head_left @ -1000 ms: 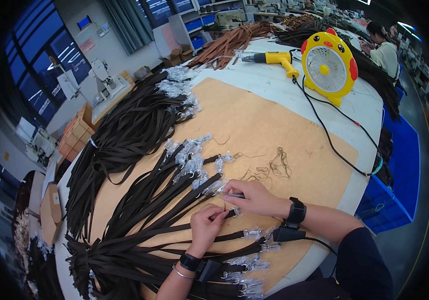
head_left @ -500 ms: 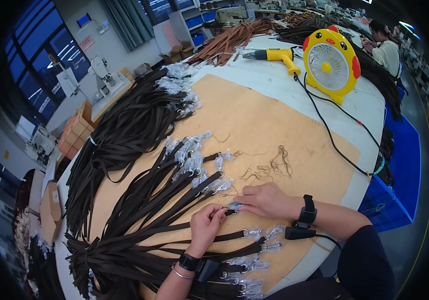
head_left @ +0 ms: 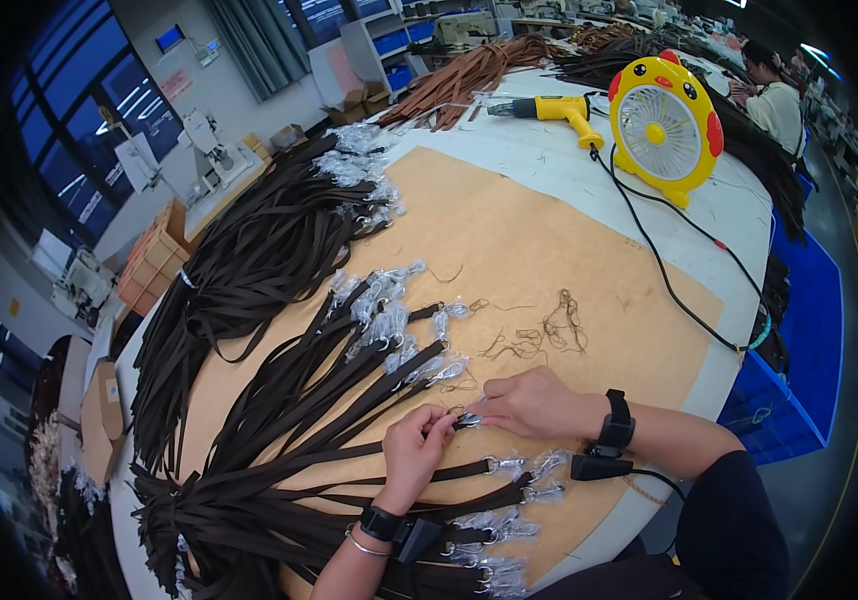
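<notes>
My left hand (head_left: 415, 452) is closed in a pinch on the end of a dark brown strap (head_left: 357, 453), whose length runs left to a gathered bundle. Touching the same end, my right hand (head_left: 529, 402) has its fingers pressed together. A small shiny, bluish-grey piece (head_left: 473, 417) shows between the two hands; the fingers cover most of it. Above and below my hands, more straps (head_left: 379, 396) of the bundle lie fanned out. Their ends carry metal clasps in clear plastic wrap (head_left: 452, 370).
Loose thread ends (head_left: 561, 325) lie on the tan board (head_left: 639, 290). A second strap pile (head_left: 259, 230) is at the far left. A yellow heat gun (head_left: 559, 110), a chick-shaped fan (head_left: 661, 130) and its black cable (head_left: 664, 275) are far right. Blue bins (head_left: 799, 350) stand beside the table.
My right fingers have shifted slightly at the strap's end, and less of the bluish-grey piece shows. The left hand keeps its pinch, and the straps around lie as before.
</notes>
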`<state>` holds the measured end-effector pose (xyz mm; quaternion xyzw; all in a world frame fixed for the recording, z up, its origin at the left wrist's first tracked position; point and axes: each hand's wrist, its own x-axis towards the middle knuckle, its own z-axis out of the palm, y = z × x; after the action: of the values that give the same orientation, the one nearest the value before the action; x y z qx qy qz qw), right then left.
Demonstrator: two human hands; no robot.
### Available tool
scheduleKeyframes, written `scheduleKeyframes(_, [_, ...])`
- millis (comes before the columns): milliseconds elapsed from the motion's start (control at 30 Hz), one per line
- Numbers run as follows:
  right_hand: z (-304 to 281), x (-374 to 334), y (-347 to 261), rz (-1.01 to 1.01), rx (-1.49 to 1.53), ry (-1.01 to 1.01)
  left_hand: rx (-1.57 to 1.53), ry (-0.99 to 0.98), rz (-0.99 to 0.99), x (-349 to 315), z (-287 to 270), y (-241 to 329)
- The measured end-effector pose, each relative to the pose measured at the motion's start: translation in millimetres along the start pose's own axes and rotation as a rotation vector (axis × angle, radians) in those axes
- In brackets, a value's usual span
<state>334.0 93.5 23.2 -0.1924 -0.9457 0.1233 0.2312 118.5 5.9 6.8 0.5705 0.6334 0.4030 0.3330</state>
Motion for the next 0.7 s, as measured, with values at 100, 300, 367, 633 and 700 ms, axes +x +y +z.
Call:
scheduleKeyframes(100, [-1, -1, 3, -0.014, 0.054, 0.013, -0.001, 0.011, 0.006, 0, 0, 0])
scheduleKeyframes(300, [-6, 3, -5, 0.061, 0.079, -0.102, 0.022, 0.018, 0.019, 0, 1, 0])
scheduleKeyframes(367, [-6, 4, -6, 0.069, 0.088, -0.1, 0.028, 0.013, 0.018, 0, 1, 0])
scheduleKeyframes(633, [-6, 5, -10, 0.072, 0.114, -0.07, 0.07, 0.005, 0.041, 0, -2, 3])
scheduleKeyframes(700, [-2, 3, -10, 0.095, 0.093, -0.07, 0.066, 0.051, 0.17, -1, -3, -3])
